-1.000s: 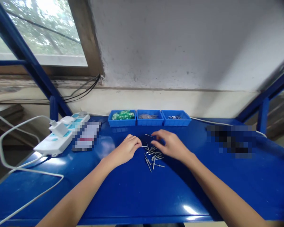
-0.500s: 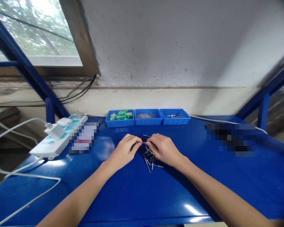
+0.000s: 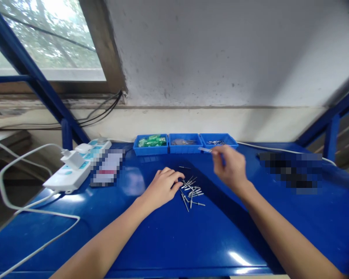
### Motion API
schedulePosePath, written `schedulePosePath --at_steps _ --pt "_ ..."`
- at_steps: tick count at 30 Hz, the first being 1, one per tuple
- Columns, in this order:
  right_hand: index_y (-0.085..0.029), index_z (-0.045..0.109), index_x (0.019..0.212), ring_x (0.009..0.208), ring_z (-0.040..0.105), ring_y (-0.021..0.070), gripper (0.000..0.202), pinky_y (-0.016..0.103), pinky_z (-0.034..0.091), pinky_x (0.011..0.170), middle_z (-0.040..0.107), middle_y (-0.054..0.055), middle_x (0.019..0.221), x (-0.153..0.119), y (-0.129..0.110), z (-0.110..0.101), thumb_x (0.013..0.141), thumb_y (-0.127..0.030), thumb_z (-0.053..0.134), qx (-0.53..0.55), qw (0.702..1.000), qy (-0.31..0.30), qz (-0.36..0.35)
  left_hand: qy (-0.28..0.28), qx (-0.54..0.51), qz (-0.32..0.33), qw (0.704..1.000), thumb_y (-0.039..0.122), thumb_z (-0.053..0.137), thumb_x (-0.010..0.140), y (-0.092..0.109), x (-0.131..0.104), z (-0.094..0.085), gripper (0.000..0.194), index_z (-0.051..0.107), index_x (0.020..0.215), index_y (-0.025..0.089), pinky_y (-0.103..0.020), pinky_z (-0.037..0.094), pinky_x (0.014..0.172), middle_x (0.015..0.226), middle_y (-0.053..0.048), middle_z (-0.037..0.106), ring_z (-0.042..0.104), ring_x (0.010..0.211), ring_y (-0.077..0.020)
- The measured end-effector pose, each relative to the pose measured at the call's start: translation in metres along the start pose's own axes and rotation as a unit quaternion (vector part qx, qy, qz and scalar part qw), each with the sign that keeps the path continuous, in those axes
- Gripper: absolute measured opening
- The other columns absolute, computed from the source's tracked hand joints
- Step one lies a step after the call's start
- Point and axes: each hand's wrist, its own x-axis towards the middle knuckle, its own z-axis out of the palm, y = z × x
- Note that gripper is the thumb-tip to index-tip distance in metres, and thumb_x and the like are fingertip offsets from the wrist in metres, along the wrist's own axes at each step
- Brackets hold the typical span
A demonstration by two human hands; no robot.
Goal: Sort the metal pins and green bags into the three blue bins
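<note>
Several silver blind rivets (image 3: 191,192) lie in a loose pile on the blue table, and a single rivet (image 3: 184,167) rests apart behind them. My left hand (image 3: 164,188) is at the left edge of the pile, fingers curved and thumb slightly apart, with nothing visible held between them. Above the table to the right, my right hand (image 3: 229,164) is closed in a pinch on a thin silver rivet (image 3: 205,149), which is smeared by motion. The rivet points left, in front of the blue bin (image 3: 221,146) that contains more metal rivets.
At the back, a middle bin (image 3: 184,149) holds clear plastic bags and a left bin (image 3: 150,150) holds green packets. A white power strip (image 3: 64,180) with cables stands at left beside a blurred phone (image 3: 107,166). A blurred dark object (image 3: 287,168) lies at right.
My hands have parted. My right hand has risen to the right with a rivet, towards the right bin. My left hand has lowered to the pile's edge.
</note>
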Motion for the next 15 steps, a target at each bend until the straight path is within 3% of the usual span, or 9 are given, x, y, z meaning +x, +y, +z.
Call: schedulePosePath --at_steps 2,4,6,8,10,13,15 --pt "-0.017 0.057 0.094 0.068 0.059 0.0176 0.02 0.027 0.039 0.062 0.064 0.005 0.074 0.002 0.022 -0.002 0.09 -0.031 0.042 -0.11 0.987 0.031 0.114 -0.013 0.029 0.016 0.999 0.025 0.05 0.09 -0.002 0.002 0.003 0.015 0.06 0.101 0.026 -0.037 0.037 0.082 0.092 -0.002 0.061 0.049 0.099 -0.0219" --pt "-0.016 0.057 0.1 0.067 0.06 0.0206 0.026 0.028 0.037 0.059 0.064 0.006 0.074 0.0 0.034 -0.001 0.088 -0.035 0.045 -0.18 0.961 -0.018 0.207 -0.013 0.038 0.021 0.999 0.026 0.05 0.09 -0.004 0.003 0.004 0.012 0.061 0.094 0.025 -0.037 0.036 0.081 0.092 -0.001 0.061 0.048 0.099 -0.0221" --pt "-0.016 0.058 0.102 0.067 0.06 0.0212 0.029 0.028 0.036 0.058 0.065 0.007 0.075 -0.005 0.033 0.0 0.087 -0.037 0.046 -0.17 0.952 -0.089 0.239 -0.004 0.033 0.017 0.999 0.028 0.05 0.09 -0.005 0.002 0.004 0.012 0.061 0.087 0.024 -0.037 0.036 0.08 0.09 -0.001 0.061 0.049 0.097 -0.0219" --pt "-0.017 0.058 0.102 0.067 0.06 0.0194 0.028 0.028 0.038 0.06 0.065 0.006 0.077 -0.01 0.019 0.003 0.088 -0.037 0.045 -0.095 0.962 -0.142 0.213 0.015 0.018 0.001 1.0 0.027 0.05 0.09 -0.006 0.0 0.002 0.013 0.061 0.084 0.023 -0.037 0.036 0.079 0.087 -0.001 0.061 0.049 0.095 -0.0215" --pt "-0.018 0.058 0.103 0.071 0.06 0.017 0.026 0.027 0.041 0.064 0.065 0.005 0.08 -0.013 -0.002 0.008 0.089 -0.036 0.045 0.003 0.971 -0.192 0.139 0.039 -0.003 -0.018 0.999 0.026 0.048 0.09 -0.006 -0.001 -0.001 0.014 0.06 0.084 0.022 -0.036 0.037 0.08 0.084 -0.001 0.062 0.05 0.092 -0.0207" --pt "-0.019 0.057 0.101 0.077 0.058 0.0154 0.02 0.026 0.042 0.067 0.063 0.004 0.085 -0.018 -0.032 0.014 0.088 -0.032 0.049 0.095 0.96 -0.262 0.008 0.069 -0.027 -0.037 0.997 0.025 0.046 0.09 -0.007 -0.001 -0.005 0.017 0.059 0.082 0.021 -0.035 0.038 0.08 0.083 -0.001 0.063 0.051 0.09 -0.0198" --pt "-0.019 0.058 0.095 0.077 0.057 0.0155 0.014 0.026 0.041 0.067 0.063 0.004 0.083 -0.02 -0.043 0.018 0.089 -0.028 0.049 0.102 0.953 -0.282 -0.037 0.078 -0.034 -0.046 0.995 0.023 0.045 0.09 -0.007 0.0 -0.007 0.017 0.058 0.081 0.02 -0.035 0.039 0.08 0.084 -0.001 0.063 0.051 0.089 -0.0196"
